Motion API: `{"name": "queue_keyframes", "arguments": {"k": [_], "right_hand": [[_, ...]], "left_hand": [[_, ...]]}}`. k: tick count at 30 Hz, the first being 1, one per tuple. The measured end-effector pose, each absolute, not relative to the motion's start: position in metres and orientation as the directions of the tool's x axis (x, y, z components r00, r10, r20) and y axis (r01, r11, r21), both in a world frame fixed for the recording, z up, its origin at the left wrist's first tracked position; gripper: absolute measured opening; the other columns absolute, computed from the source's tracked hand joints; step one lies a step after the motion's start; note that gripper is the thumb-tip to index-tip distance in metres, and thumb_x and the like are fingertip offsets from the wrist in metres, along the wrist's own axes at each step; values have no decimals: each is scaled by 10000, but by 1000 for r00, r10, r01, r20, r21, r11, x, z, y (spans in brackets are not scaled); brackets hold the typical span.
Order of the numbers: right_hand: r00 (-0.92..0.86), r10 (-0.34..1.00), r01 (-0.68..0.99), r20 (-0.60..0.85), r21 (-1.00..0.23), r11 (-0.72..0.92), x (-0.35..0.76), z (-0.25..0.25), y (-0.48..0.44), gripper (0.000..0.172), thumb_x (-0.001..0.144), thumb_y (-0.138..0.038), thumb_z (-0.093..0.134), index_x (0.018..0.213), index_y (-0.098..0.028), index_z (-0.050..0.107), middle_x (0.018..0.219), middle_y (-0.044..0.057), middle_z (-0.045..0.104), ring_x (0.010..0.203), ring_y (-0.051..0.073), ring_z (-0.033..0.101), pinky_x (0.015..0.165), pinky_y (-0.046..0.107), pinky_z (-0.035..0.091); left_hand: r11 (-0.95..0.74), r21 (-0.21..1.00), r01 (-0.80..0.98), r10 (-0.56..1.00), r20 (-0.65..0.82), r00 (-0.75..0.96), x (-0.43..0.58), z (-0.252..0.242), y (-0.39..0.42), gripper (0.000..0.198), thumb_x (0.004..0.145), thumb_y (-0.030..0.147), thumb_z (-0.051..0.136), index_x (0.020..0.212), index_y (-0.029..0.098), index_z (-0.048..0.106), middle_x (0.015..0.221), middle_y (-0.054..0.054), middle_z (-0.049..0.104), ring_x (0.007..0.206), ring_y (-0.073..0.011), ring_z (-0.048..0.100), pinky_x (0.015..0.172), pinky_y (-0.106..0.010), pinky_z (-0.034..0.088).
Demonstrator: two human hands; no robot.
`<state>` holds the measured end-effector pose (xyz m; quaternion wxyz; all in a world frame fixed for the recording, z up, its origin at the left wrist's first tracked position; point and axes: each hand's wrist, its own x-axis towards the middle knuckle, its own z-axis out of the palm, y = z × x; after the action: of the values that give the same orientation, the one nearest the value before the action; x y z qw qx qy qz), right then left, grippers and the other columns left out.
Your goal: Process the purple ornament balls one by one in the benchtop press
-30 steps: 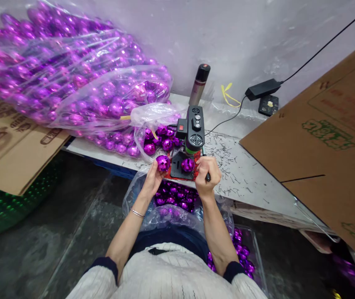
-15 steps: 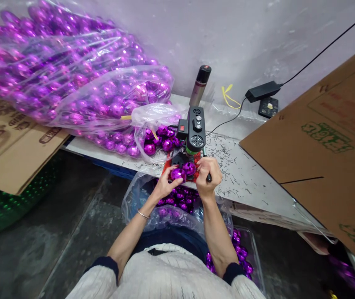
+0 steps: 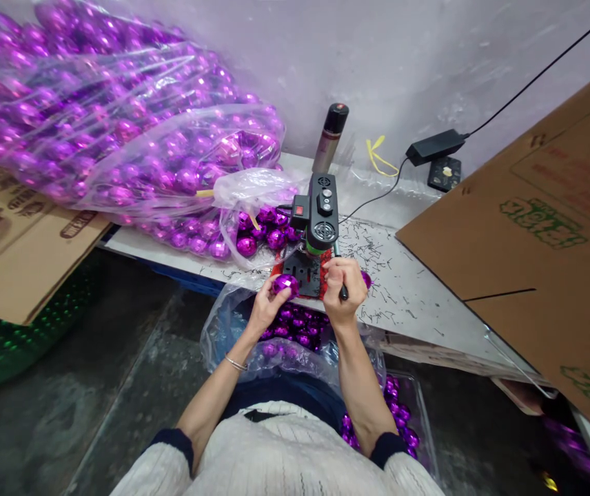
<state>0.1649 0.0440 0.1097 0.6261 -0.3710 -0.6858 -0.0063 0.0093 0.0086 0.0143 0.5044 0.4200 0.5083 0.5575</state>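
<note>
My left hand (image 3: 267, 303) has its fingers wrapped round a shiny purple faceted ball (image 3: 285, 286), like a disco-ball bauble, at the front left of a small drill-press-like machine (image 3: 324, 213). The machine has a black head and a slotted black base plate (image 3: 302, 272) over red material. My right hand (image 3: 345, 288) is closed round the black-ended lever (image 3: 344, 293) on the machine's right side. Just beyond that hand, another purple ball (image 3: 366, 279) is partly hidden by it. More purple balls (image 3: 276, 238) sit left of the machine.
A large clear bag (image 3: 171, 131) of purple balls fills the left. An open plastic bag (image 3: 233, 324) with balls hangs below the table edge. Thin dark bits (image 3: 378, 265) litter the tabletop. A spray can (image 3: 330, 138), power adapter (image 3: 435, 147) and cardboard box (image 3: 537, 227) stand behind and right.
The left hand has drawn its ball leftward, off the base plate. The second ball, earlier beside it on the plate, no longer shows there; a ball now appears right of my right hand.
</note>
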Motion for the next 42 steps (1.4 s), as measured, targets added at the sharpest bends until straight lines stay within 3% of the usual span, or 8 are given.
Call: {"name": "queue_keyframes", "arguments": {"k": [3,6,13,16,21,26,34,42], "right_hand": [[-29,522,567,852,-416,711,172,112,47,86,971,-298,571,1007,-233,614,977,52,692,850,167,670,747,332,555],[-131,606,687,785,-369,626,203,109,60,454,919,-476,633,1298,-240,548,1332,127,609,1138,240,638,955,449,571],[294,922,899,252,-402,-177,324,51,70,666,917,-685,459,1299,-162,611,1321,217,600,1247,369,538,1057,617,449],[251,941,900,228,-413,-141,332,30,50,641,930,-635,477,1303,-133,615,1270,225,638,1181,352,571,1040,578,472],[150,837,891,525,-439,115,275,26,-2,521,958,-512,544,1348,-168,582,1269,185,668,1153,308,611,1021,540,507],[-303,853,781,426,-402,478,213,9,-52,434,979,-389,562,1374,-209,568,1247,145,708,1155,264,653,969,445,553],[-273,890,783,366,-453,427,197,-5,-61,361,1013,-388,510,1297,-202,632,1249,135,726,1115,240,697,949,408,567],[-248,903,775,351,-487,402,201,-9,-70,329,1014,-343,498,1259,-206,668,1249,135,729,1093,235,730,946,409,611]], "left_hand": [[52,910,-412,960,-159,-231,2,16,11,505,787,533,796,1146,198,680,1096,-45,750,998,-193,704,915,-301,540],[53,801,-597,944,-235,-231,-7,20,13,449,775,465,828,1109,206,677,1050,-26,757,914,-163,719,818,-266,562],[129,616,-777,919,-369,-140,-29,35,14,228,832,293,786,992,163,690,985,-60,781,924,-190,755,856,-299,607],[185,584,-791,904,-417,-97,-27,41,16,172,851,267,759,965,155,695,965,-64,789,903,-192,766,850,-295,624],[274,585,-763,891,-453,-27,-17,36,22,282,898,390,729,1032,144,701,945,-85,786,852,-199,767,801,-303,627],[228,732,-642,925,-368,-91,-7,28,27,389,833,458,798,1069,163,706,1009,-69,779,911,-185,751,872,-304,600],[-2,997,-81,985,-12,-171,19,12,56,690,788,432,831,1379,197,563,1292,-114,708,1186,-258,687,1106,-425,499],[-216,907,360,957,270,-105,27,7,73,593,753,395,872,1268,198,654,1299,-145,685,1273,-337,612,1160,-507,410]]}}
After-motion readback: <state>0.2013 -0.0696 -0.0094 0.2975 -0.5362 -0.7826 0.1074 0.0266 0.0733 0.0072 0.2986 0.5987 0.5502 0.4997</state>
